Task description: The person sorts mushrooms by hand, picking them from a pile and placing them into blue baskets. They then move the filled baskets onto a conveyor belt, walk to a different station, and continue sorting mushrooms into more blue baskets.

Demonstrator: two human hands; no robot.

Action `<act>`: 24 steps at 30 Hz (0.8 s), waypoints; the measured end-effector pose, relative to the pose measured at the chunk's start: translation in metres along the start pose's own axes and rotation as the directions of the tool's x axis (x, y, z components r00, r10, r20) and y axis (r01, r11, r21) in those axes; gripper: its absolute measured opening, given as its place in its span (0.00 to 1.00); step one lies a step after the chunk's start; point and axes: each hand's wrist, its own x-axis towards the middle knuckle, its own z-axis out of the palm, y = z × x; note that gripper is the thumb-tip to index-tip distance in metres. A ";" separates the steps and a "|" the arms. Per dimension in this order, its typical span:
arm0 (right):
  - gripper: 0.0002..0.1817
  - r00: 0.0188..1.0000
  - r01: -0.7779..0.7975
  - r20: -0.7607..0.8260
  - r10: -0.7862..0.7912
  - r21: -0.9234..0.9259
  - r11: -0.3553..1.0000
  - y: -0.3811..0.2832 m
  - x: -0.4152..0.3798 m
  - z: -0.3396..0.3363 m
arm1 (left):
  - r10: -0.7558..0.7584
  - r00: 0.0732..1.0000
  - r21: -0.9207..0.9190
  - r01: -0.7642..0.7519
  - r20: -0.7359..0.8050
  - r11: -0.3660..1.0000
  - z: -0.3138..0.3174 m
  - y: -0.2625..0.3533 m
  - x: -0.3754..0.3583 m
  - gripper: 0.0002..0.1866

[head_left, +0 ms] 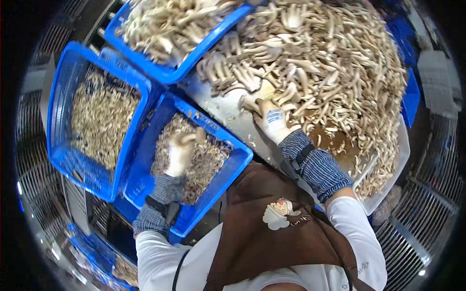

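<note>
My right hand point(273, 121), in a white glove with bluish print, is at the near edge of a large heap of mushrooms point(335, 63). Its fingers curl around a pale mushroom point(249, 104) on the metal surface point(218, 104). Over a blue crate point(238, 151) of small mushroom pieces point(194, 167), my left hand point(179, 153) is smeared by motion, its glove pale at the palm and brownish at the fingers. I cannot tell whether it holds anything. Blue knitted sleeves and dark wrist straps cover both forearms.
Another blue crate point(54, 111) with small mushroom pieces stands at the left. Larger mushrooms fill a blue crate point(177, 75) at the top. A pale tub rim point(402, 145) borders the heap at the right, with wet brownish liquid point(335, 141) near my right forearm.
</note>
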 end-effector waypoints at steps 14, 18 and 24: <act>0.36 0.378 -0.115 -0.072 0.923 0.986 0.124 0.183 -0.142 -0.091 | -0.121 0.707 0.291 -0.124 0.697 0.949 0.370 0.103 0.031 0.34; 0.39 0.468 -0.088 -0.262 0.844 0.937 0.339 0.221 -0.171 -0.147 | 0.213 0.866 0.428 -0.420 0.451 0.800 0.355 0.067 0.078 0.37; 0.28 0.480 -0.202 -0.424 0.768 0.799 0.567 0.198 -0.186 -0.098 | 0.208 0.915 0.613 -0.389 0.347 0.688 0.348 -0.009 0.079 0.47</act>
